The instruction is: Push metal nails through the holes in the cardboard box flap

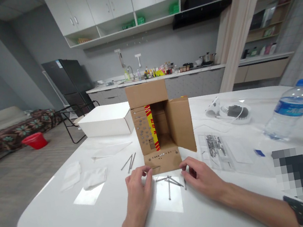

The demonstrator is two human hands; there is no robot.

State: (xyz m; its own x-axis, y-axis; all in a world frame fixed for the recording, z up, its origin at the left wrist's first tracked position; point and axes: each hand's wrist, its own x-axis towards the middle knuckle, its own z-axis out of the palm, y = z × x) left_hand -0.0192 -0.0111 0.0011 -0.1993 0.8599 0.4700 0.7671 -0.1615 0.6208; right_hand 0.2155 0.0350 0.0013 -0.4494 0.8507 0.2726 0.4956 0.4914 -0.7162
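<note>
A brown cardboard box (144, 130) stands open toward me on the white table, its lower flap (165, 161) flat in front. Small grey nail heads or studs dot its left flap, and a row of round spots crosses the lower one. At the flap's left corner my left hand (139, 187) pinches a thin nail (156, 167) between thumb and index finger. To the right, my right hand (199, 177) rests loosely curled, thumb and index tips apart, beside a single nail (185, 184). Between the hands lies a loose pile of long nails (169, 188).
More nails (131, 162) lie left of the box. A clear compartment case (215, 149) of screws or nails sits right. Also around are a white box (106, 121), crumpled tissues (94, 178), a water bottle (292, 109) and a white device with cable (234, 113).
</note>
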